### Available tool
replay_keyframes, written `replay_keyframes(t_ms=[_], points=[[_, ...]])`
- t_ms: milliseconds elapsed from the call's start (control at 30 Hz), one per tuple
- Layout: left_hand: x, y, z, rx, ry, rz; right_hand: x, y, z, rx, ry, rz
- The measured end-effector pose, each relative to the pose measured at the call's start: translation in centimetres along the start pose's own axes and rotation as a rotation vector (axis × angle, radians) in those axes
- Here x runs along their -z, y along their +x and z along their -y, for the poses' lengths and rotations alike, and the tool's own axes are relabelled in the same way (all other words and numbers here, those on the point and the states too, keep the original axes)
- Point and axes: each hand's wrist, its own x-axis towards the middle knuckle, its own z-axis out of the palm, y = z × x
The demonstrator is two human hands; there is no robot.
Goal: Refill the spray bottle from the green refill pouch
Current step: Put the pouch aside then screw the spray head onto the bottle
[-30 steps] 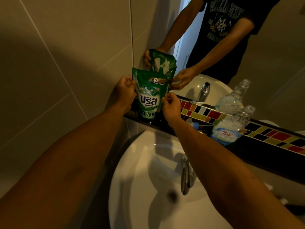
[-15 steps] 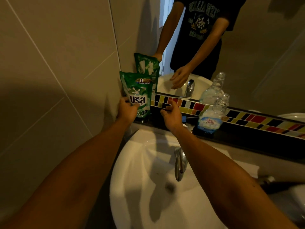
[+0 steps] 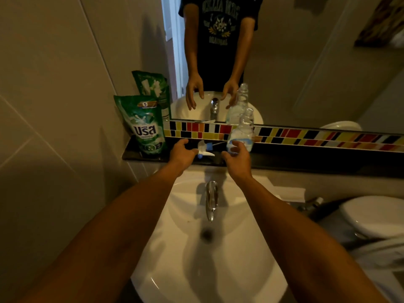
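Note:
The green refill pouch (image 3: 145, 127) stands upright at the left end of the dark shelf (image 3: 306, 160), with neither hand on it. A clear spray bottle (image 3: 242, 130) with a blue label and no top on its neck stands further right on the shelf. Its white and blue spray head (image 3: 205, 149) lies on the shelf between them. My left hand (image 3: 182, 154) hovers with fingers apart, its fingertips at the spray head. My right hand (image 3: 237, 157) is spread just in front of the bottle's base and holds nothing.
A white sink (image 3: 196, 270) with a chrome faucet (image 3: 211, 200) lies below my arms. A mirror (image 3: 306, 62) above a coloured tile strip (image 3: 317, 137) reflects the person and the pouch. A toilet (image 3: 376, 215) and folded paper (image 3: 288, 191) are at the right.
Both hands let go of the pouch, which now stands alone on the shelf. They moved right, the left to the spray head, the right to the bottle. The view shifted right.

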Motion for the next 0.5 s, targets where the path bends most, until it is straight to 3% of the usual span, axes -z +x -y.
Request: replay_keyframes(t_ms=[233, 500], points=[[-3.8, 0.1, -1.0, -0.004, 0.059, 0.003, 4.8, 2.9, -0.6, 0.072, -0.012, -0.107], [-6.6, 3.2, -1.3, 0.077, 0.126, -0.078, 6.1, 7.7, 0.8, 0.155, -0.030, 0.051]])
